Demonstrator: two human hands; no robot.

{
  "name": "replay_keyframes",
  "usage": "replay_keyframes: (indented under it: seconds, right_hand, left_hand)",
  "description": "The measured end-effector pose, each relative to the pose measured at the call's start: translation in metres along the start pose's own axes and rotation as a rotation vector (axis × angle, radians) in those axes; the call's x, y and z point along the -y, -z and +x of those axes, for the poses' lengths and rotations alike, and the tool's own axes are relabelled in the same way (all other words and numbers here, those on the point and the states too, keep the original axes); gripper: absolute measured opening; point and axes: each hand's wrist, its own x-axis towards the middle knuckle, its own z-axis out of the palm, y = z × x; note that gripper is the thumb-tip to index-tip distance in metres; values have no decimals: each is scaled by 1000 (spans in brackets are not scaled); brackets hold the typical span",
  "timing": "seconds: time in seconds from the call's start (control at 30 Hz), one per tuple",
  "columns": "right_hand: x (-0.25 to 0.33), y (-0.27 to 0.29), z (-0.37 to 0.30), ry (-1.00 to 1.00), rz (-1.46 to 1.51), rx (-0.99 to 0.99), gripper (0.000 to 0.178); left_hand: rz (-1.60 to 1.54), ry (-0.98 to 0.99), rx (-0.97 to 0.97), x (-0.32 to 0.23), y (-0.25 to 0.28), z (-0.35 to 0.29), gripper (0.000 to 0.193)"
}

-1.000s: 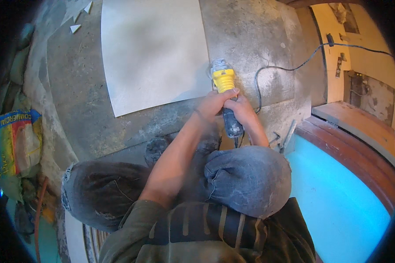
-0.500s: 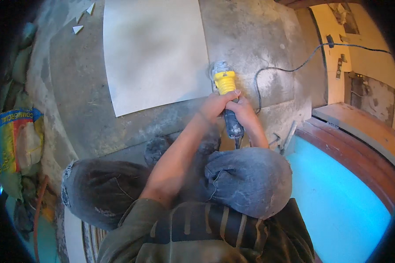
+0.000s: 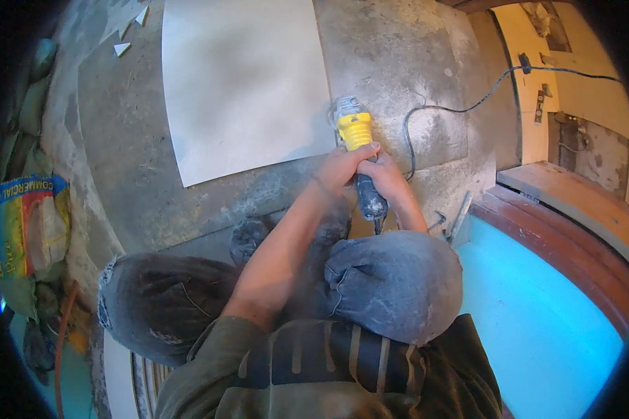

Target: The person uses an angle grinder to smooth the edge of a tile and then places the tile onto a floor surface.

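Both of my hands grip a yellow and black angle grinder (image 3: 356,130), its grey head pointing away from me. My left hand (image 3: 339,166) wraps the body from the left, just behind the yellow part. My right hand (image 3: 386,172) closes round the black body from the right, the thumbs close together on top. The grinder head sits at the right edge of a large white tile (image 3: 244,91), near its lower right corner. The disc is mostly hidden, so its contact with the tile is unclear. A black cord (image 3: 461,110) curves off to the right.
The tile lies on a dusty grey slab (image 3: 126,133), with small white offcuts (image 3: 121,49) at the far left. A colourful sack (image 3: 29,227) stands at left. On the right are a reddish-brown ledge (image 3: 559,244) and a bright blue surface (image 3: 538,314). My knees flank my arms.
The grinder and both hands have shifted very slightly left, along with a small shift of the whole view. The grip looks the same.
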Motion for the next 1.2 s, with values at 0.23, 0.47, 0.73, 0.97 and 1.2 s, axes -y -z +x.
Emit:
replay_keyframes:
  seconds: [0.23, 0.47, 0.73, 0.97, 1.2]
  right_hand:
    - [0, -3, 1, -12, 30, 9, 39]
    - [-7, -5, -8, 37, 105, -21, 37]
    - [-12, -9, -19, -27, 78, -13, 53]
    - [-9, -8, -25, -37, 55, 42, 55]
    - [-16, -4, -22, -56, 69, 56, 55]
  left_hand:
    - [13, 6, -39, 0, 0, -6, 40]
    - [44, -58, 4, 4, -6, -9, 41]
    - [95, -86, -39, 21, 4, -8, 43]
    - [58, -81, -43, 25, 2, -18, 42]
    - [51, -78, -31, 22, -3, -23, 40]
